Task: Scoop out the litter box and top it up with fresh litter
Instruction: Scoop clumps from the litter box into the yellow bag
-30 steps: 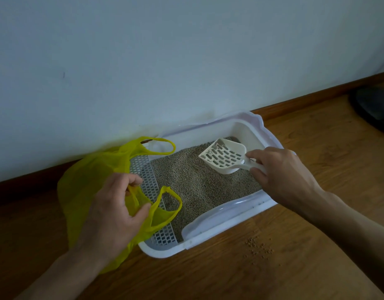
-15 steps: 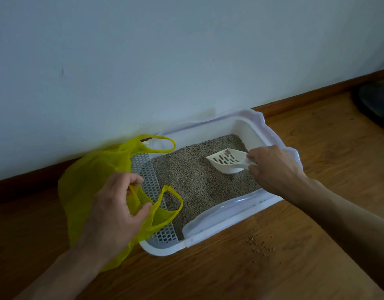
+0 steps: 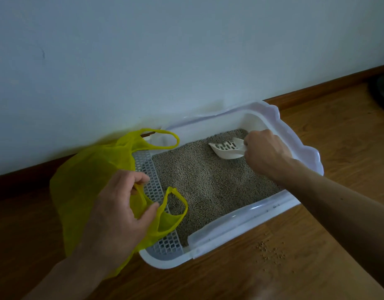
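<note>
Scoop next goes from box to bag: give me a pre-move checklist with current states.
1. Right hand grips the scoop: ok.
2. Scoop is down in the litter: ok.
3. Waste in the scoop: cannot tell.
4. Left hand holds the yellow bag beside the box: ok.
5. Bag mouth wide open for dumping: not ok, the handles hang slack.
6. Floor free of spills: not ok, grains lie by the box.

- The brown wooden plank floor [image 3: 316, 131] runs to a dark wooden skirting board [image 3: 316, 87] at the foot of a pale wall.
- A white rectangular plastic litter box [image 3: 299, 148] stands on it against the skirting.
- A translucent yellow plastic carrier bag [image 3: 85, 176] lies at the box's 9 o'clock end, overlapping its rim.
- Scattered brown litter granules [image 3: 270, 252] lie at the box's 5 o'clock.
- A dark rounded object [image 3: 383, 92] sits at 2 o'clock, cut off by the edge.
</note>
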Tool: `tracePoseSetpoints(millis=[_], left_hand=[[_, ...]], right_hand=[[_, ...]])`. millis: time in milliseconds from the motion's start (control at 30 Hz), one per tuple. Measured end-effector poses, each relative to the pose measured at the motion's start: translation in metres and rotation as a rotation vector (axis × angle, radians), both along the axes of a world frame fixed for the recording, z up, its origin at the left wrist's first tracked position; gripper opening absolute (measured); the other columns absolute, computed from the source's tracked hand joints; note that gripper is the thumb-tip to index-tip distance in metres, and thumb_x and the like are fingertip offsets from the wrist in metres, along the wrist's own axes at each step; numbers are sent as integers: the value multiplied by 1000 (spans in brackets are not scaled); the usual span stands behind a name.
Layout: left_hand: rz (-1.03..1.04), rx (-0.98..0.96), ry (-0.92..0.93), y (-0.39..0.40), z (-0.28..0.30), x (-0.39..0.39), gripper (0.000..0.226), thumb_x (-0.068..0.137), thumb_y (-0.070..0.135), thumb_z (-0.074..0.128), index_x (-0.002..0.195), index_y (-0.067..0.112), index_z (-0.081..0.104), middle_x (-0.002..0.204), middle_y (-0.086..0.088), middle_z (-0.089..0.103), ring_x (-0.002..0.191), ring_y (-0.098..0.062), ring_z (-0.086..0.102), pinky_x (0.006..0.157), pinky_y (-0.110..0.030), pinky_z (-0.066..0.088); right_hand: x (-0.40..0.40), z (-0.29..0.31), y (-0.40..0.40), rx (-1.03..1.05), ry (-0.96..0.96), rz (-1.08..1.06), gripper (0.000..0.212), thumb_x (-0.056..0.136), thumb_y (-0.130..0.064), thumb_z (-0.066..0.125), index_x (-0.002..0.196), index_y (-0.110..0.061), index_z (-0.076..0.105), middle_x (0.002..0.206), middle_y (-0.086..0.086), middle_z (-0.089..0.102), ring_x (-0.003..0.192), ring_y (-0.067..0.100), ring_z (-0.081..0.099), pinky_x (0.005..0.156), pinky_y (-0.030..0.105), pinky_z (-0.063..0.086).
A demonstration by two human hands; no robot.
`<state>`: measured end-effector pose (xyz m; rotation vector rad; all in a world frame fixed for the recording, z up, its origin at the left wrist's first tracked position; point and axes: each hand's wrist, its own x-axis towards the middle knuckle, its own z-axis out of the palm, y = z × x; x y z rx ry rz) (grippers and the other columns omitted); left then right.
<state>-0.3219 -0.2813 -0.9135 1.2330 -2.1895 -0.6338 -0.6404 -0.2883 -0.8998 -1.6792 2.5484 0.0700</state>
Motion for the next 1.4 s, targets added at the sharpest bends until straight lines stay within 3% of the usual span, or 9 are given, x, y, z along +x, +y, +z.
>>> tracePoseSetpoints(millis=[167,300,533,833,967,1133,1233,1400], left_hand=[[7,32,-2,-5,-5,-2,51,65,12,90,107,18,60,102,6,59,90,-3,52,83,1,34],[8,41,-2,-3,-6,-3,50,65,10,90,105,15,61,101,5,59,89,-1,51,82,3,33],[18,18,7,-3,-3,2,50,65,10,90,106,14,61,102,4,60,90,-3,52,83,0,36],[49,-28,17,6,8,9,51,65,10,90,106,15,61,103,3,60,88,-12,56,81,-20,45],[49,-42,21,11,13,10,52,63,7,90,105,14,61,103,3,60,88,-6,52,81,-16,42],[56,-34,8,15,18,13,52,65,9,90,107,16,61,104,3,59,88,-12,54,79,-18,42],[47,-44,9,17,21,14,51,65,8,90,106,17,60,102,3,58,87,-6,50,79,-12,39],[46,-58,9,18,23,20,52,64,7,90,106,15,61,102,1,59,86,-3,48,76,-15,39]], right_hand=[[0,-5,-13,-23,-1,11,14,86,0,55,83,-9,65,65,6,55,56,23,57,51,34,52],[-2,-14,-2,-65,-60,7,10,88,-5,54,89,-9,63,73,8,58,62,25,58,56,40,57],[2,-13,22,-193,-144,72,9,91,-14,56,96,-11,63,83,7,60,66,22,56,61,41,52],[13,18,57,-248,-169,144,16,90,-15,61,106,-14,65,87,4,63,66,19,57,59,40,52],[15,29,67,-253,-172,178,17,91,-15,62,107,-13,67,85,1,62,64,15,56,56,36,52],[18,40,76,-238,-143,176,18,91,-18,60,108,-16,66,86,2,62,70,19,58,61,39,52],[23,46,80,-233,-141,185,21,92,-19,60,112,-16,66,90,2,64,72,19,59,61,39,53],[32,58,85,-223,-187,216,21,90,-21,62,111,-19,66,87,-1,64,68,16,59,61,41,54]])
